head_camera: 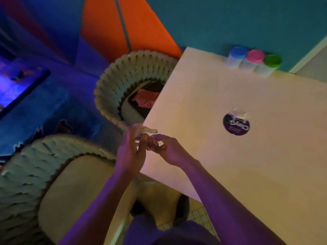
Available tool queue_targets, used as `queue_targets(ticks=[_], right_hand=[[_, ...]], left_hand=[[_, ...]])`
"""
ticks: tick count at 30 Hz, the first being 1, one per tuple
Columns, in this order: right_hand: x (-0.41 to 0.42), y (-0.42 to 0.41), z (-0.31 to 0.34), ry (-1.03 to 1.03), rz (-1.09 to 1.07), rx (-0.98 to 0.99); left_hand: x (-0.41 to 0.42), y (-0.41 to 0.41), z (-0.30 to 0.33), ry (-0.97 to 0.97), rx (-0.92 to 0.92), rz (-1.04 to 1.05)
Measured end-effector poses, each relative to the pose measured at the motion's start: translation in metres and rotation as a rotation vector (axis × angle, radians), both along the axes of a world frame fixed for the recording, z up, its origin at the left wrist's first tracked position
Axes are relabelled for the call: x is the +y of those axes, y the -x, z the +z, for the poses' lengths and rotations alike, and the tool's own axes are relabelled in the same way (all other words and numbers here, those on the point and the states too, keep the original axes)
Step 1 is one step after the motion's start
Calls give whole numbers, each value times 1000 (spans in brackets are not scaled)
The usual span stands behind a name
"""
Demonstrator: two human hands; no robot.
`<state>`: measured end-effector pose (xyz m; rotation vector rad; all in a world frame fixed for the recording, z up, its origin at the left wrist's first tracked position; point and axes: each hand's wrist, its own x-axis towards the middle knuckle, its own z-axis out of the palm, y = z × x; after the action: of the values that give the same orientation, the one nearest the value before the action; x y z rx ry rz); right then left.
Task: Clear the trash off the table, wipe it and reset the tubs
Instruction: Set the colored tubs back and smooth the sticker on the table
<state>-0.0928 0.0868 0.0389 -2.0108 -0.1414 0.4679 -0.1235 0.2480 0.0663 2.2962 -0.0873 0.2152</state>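
We hold a small pale scrap [146, 130] just off the near left edge of the table [230, 165], over the gap between table and chair. We judge it to be trash gathered off the top, kept at the edge so it can be carried away without dropping back. The scrap juts out above our fingertips, at the spot where both hands meet; blur hides what it is.

Our left hand [130, 152] stands edge-up beside the table, fingers fairly straight, with the scrap at their tips; whether they pinch it or only steady it we cannot tell. Our right hand [167, 150] lies over the table edge, fingers curled in toward the left hand's tips, seemingly picking at the scrap; its grip is also unclear.

Further onto the table sits a round purple lid [236, 123], with something pale and crumpled on its far rim. At the table's far edge three tubs [254, 61] stand touching in a row against the wall, lids blue, pink and green, so they look already set in place.

Left of the table is a woven chair [113, 89], with a red cloth [146, 99] on its seat.
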Motion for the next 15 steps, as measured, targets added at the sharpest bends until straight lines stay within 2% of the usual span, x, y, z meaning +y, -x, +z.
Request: queue_targets(ticks=[7, 15], right_hand=[[-133, 10, 43, -77, -257, -35], [-227, 14, 62, -162, -533, -63]], left_hand=[[-125, -30, 42, 78, -29, -234], [-230, -74, 60, 20, -34, -469]])
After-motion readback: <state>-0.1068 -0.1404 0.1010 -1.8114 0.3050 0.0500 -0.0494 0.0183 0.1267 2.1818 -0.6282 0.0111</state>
